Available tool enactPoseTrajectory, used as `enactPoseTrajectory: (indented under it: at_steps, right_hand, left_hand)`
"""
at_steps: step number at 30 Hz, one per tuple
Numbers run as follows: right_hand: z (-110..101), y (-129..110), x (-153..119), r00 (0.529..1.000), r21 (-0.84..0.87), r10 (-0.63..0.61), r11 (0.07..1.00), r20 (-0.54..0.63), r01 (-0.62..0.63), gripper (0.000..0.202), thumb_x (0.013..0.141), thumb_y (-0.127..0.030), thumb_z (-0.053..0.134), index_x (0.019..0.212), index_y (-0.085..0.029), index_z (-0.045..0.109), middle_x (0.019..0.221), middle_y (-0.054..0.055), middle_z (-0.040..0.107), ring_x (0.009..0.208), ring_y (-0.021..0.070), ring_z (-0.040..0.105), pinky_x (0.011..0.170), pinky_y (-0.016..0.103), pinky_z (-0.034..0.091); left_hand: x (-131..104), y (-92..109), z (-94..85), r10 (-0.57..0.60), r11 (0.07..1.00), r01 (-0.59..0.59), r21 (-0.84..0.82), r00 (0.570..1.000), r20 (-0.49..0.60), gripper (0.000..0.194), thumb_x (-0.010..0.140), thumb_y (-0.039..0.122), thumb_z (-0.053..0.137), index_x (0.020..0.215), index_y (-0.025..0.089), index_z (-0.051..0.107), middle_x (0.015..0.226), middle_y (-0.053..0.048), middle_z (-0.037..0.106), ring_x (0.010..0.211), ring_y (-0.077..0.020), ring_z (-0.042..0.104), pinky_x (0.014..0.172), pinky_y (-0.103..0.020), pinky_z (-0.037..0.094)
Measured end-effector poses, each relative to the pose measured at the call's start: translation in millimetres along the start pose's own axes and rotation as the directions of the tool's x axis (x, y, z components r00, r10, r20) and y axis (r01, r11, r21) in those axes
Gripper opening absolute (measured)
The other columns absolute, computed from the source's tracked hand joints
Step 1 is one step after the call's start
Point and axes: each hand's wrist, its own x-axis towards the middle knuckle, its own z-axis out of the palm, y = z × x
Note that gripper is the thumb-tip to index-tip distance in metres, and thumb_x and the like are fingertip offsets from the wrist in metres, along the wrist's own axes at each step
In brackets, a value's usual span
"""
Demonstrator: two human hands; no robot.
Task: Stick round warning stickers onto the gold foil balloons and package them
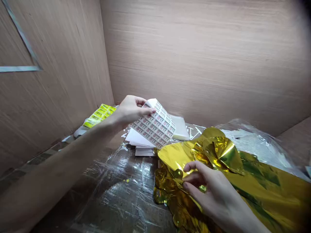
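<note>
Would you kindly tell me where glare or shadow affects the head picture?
Head view: bright glare on the gold foil and streaky reflections on the table; also in the head view, the left forearm darkens toward the lower left, and the upper right corner goes black.

The gold foil (264,191) looked like metallised plastic, thin, mirror-glossy and heavily creased. Left of the foil and a little beyond it, the sticker sheet (156,126) was smooth printed paper, its curled corner plain white. The paper stack (138,137), also left of the foil, appeared smooth and matt; farther left, the yellow label sheet (100,116) had a smooth face. Behind the foil, the translucent stack (181,127) seemed of smooth, softly shiny plastic, and the clear wrap (264,142) was wrinkled, shiny film. Glossy, rumpled film covered the dark tabletop (126,204) left of the foil. The back panel (194,58) behind it showed fine, mostly matt wood grain.
</note>
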Motion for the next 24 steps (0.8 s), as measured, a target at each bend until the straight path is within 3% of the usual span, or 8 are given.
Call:
enactPoseTrajectory:
  at_steps: [5, 12, 20, 24]
  right_hand:
    - [-1.5, 7.1, -3.8, 0.994, -0.007, -0.066, 0.998, -0.088, 0.066, 0.024, 0.088, -0.019, 0.058, 0.111, -0.027, 0.056, 0.079, -0.003, 0.080, 0.061, 0.0154, 0.072, 0.052, 0.022, 0.054]
    - [0.6, 2.4, -2.0, 0.949, -0.031, -0.155, 0.988, -0.274, 0.152, 0.014, 0.086, -0.016, 0.059, 0.087, -0.026, 0.050, 0.077, -0.003, 0.077, 0.064, 0.0150, 0.076, 0.055, 0.021, 0.055]
    - [1.5, 5.5, -0.7, 0.951, -0.104, -0.170, 0.984, -0.260, 0.148, 0.025, 0.078, -0.007, 0.061, 0.078, -0.025, 0.044, 0.075, -0.005, 0.073, 0.063, 0.0143, 0.068, 0.056, 0.025, 0.044]
    - [-3.0, -1.8, 2.8, 0.972, 0.049, -0.024, 0.998, -0.232, 0.037, 0.034, 0.071, -0.009, 0.074, 0.072, -0.024, 0.044, 0.070, -0.004, 0.073, 0.061, 0.0143, 0.063, 0.058, 0.026, 0.043]
  left_hand:
    - [0.1, 5.7, -4.4, -0.012, 1.000, 0.012, 0.009, 0.999, 0.031, 0.024, 0.073, 0.027, 0.087, 0.092, 0.012, 0.082, 0.087, -0.013, 0.079, 0.070, -0.0201, 0.073, 0.061, -0.030, 0.060]
    - [-2.4, 10.6, -5.1, -0.060, 0.998, 0.061, -0.003, 0.997, 0.051, 0.027, 0.068, 0.030, 0.089, 0.090, 0.016, 0.081, 0.088, -0.011, 0.079, 0.073, -0.0220, 0.074, 0.065, -0.031, 0.061]
    - [-2.8, 11.7, -3.7, -0.111, 0.994, 0.111, 0.004, 0.991, 0.070, 0.035, 0.060, 0.029, 0.092, 0.090, 0.016, 0.081, 0.083, -0.010, 0.079, 0.073, -0.0247, 0.074, 0.064, -0.031, 0.060]
    - [-1.2, 11.4, -5.5, -0.089, 0.996, 0.089, 0.006, 0.994, 0.071, 0.030, 0.063, 0.030, 0.091, 0.088, 0.016, 0.081, 0.079, -0.009, 0.078, 0.067, -0.0222, 0.072, 0.061, -0.029, 0.058]
